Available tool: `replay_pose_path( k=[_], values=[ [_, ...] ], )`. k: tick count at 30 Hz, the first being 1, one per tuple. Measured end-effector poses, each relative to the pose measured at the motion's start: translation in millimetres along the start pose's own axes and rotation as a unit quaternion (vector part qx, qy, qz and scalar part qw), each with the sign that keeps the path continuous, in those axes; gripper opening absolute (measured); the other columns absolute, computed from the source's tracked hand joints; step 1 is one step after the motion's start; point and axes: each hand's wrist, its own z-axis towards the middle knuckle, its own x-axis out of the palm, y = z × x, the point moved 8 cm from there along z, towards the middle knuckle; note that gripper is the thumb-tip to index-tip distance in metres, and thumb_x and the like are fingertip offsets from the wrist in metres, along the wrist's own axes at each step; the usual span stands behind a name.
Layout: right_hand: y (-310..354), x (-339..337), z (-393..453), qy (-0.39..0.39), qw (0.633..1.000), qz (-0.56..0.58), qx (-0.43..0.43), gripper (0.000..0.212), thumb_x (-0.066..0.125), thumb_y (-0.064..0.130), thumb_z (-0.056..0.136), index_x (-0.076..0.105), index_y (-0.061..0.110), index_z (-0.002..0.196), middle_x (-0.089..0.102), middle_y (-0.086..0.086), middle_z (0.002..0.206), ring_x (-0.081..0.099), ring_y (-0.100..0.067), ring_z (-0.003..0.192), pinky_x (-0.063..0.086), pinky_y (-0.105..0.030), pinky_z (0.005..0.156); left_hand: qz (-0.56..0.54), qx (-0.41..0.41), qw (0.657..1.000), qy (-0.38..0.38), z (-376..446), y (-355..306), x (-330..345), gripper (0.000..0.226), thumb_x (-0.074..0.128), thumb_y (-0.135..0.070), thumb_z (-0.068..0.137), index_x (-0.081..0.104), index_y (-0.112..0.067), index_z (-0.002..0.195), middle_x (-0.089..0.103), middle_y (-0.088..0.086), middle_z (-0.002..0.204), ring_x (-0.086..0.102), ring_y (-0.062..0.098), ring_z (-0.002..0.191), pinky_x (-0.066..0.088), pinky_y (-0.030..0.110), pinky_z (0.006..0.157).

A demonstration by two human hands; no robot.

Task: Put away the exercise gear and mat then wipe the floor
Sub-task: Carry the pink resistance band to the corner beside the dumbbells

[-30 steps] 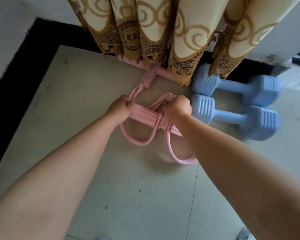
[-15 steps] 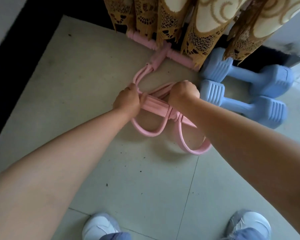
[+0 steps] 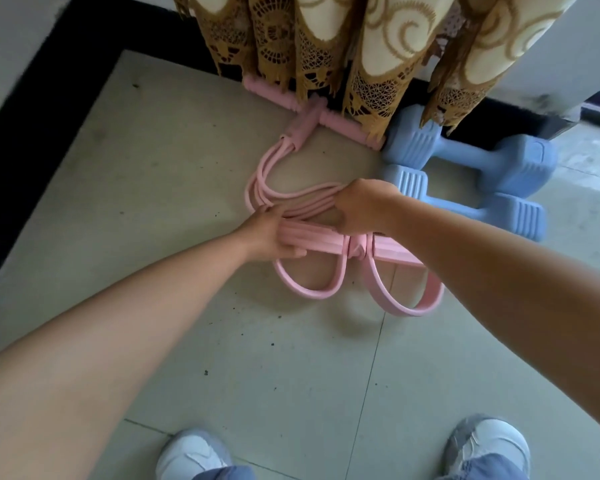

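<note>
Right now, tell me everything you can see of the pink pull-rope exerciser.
The exerciser is all pink and looks like rubber and foam. Its T-shaped handle lies on the floor at the wall, partly under the curtain, one end against a blue dumbbell. Several tubes curve from it to a ribbed foot bar with two loops. The left hand rests on the bar; the right hand holds the tubes.

We reach both bare arms forward and down; our left hand (image 3: 271, 233) lies flat with fingers straight on the pedal (image 3: 323, 241), our right hand (image 3: 362, 204) curls over the tubes (image 3: 302, 202)
</note>
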Motion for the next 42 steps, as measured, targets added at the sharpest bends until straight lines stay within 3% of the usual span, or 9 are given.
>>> replay_pose_path(
  k=[2,4,7,13,19,24,31,35,42],
  values=[
    [1,13,-5,0.068,0.997,-0.024,-0.023,0.054,0.063,0.052,0.079,0.059,0.014,0.117,0.062,-0.001,0.101,0.057,-0.023,0.097,0.048,-0.032,0.080,-0.002,0.000,1.000,-0.006,-2,4,3,0.071,0.076,-0.022,0.070,0.043,-0.010,0.131,0.047,0.016,0.132,0.049,0.031,0.122,0.046,0.034,0.098],
    [1,22,-8,0.096,0.994,-0.050,-0.029,0.055,0.068,0.050,0.076,0.059,0.016,0.117,0.051,0.004,0.084,0.049,-0.019,0.088,0.044,-0.028,0.073,-0.009,0.006,0.999,-0.043,-3,2,-3,0.053,0.067,-0.007,0.074,0.049,-0.009,0.124,0.054,0.018,0.124,0.056,0.031,0.114,0.045,0.028,0.086],
    [2,21,-7,0.066,0.997,-0.041,-0.016,0.052,0.068,0.039,0.079,0.055,0.017,0.124,0.054,0.000,0.100,0.055,-0.023,0.100,0.040,-0.030,0.072,-0.022,0.028,0.997,-0.071,-5,-8,-20,0.060,0.064,0.000,0.077,0.049,-0.009,0.134,0.056,0.017,0.128,0.056,0.029,0.117,0.041,0.022,0.087],
    [-4,4,1,-0.053,0.995,0.068,0.045,0.035,0.059,0.024,0.089,0.057,0.011,0.122,0.059,-0.007,0.124,0.058,-0.029,0.113,0.048,-0.034,0.080,0.067,0.024,0.974,-0.215,-9,-17,-79,0.051,0.060,-0.005,0.084,0.049,-0.008,0.134,0.050,0.022,0.129,0.052,0.038,0.116,0.042,0.037,0.096],
    [4,11,-2,-0.039,0.994,0.078,0.060,0.035,0.050,0.013,0.093,0.053,0.007,0.128,0.053,-0.012,0.132,0.055,-0.032,0.118,0.049,-0.038,0.086,0.119,0.056,0.974,-0.185,-17,-13,-52,0.060,0.049,-0.003,0.088,0.034,-0.007,0.146,0.043,0.019,0.141,0.054,0.039,0.116,0.046,0.042,0.094],
    [2,-4,-7,-0.040,0.998,0.044,0.027,0.037,0.051,0.039,0.092,0.060,0.011,0.115,0.062,-0.005,0.115,0.060,-0.027,0.106,0.041,-0.030,0.069,0.115,0.043,0.967,-0.223,-23,-13,-66,0.043,0.046,-0.006,0.090,0.053,-0.005,0.132,0.052,0.018,0.133,0.052,0.035,0.118,0.045,0.041,0.095],
    [4,-24,-2,-0.111,0.993,0.013,0.043,0.024,0.046,0.016,0.092,0.065,0.010,0.105,0.065,-0.007,0.110,0.062,-0.027,0.099,0.038,-0.027,0.064,0.195,-0.011,0.959,-0.204,-27,-12,-91,0.029,0.045,-0.014,0.093,0.061,0.000,0.113,0.055,0.022,0.121,0.052,0.037,0.112,0.045,0.041,0.086],
    [12,-54,-18,-0.102,0.993,0.052,0.041,0.032,0.046,0.016,0.091,0.056,0.014,0.121,0.058,-0.009,0.123,0.055,-0.029,0.112,0.041,-0.032,0.077,0.311,-0.074,0.940,-0.118,-43,-18,-127,0.034,0.044,-0.019,0.094,0.053,-0.004,0.123,0.050,0.020,0.127,0.046,0.034,0.120,0.043,0.038,0.092],
    [38,-132,-118,-0.069,0.990,0.126,0.004,0.052,0.048,0.033,0.093,0.036,0.018,0.141,0.040,-0.008,0.142,0.036,-0.030,0.132,0.031,-0.039,0.107,0.239,-0.080,0.961,-0.114,-155,-73,-184,0.044,0.047,-0.030,0.094,0.045,-0.009,0.133,0.041,0.015,0.141,0.034,0.031,0.134,0.031,0.038,0.107]
  ],
)
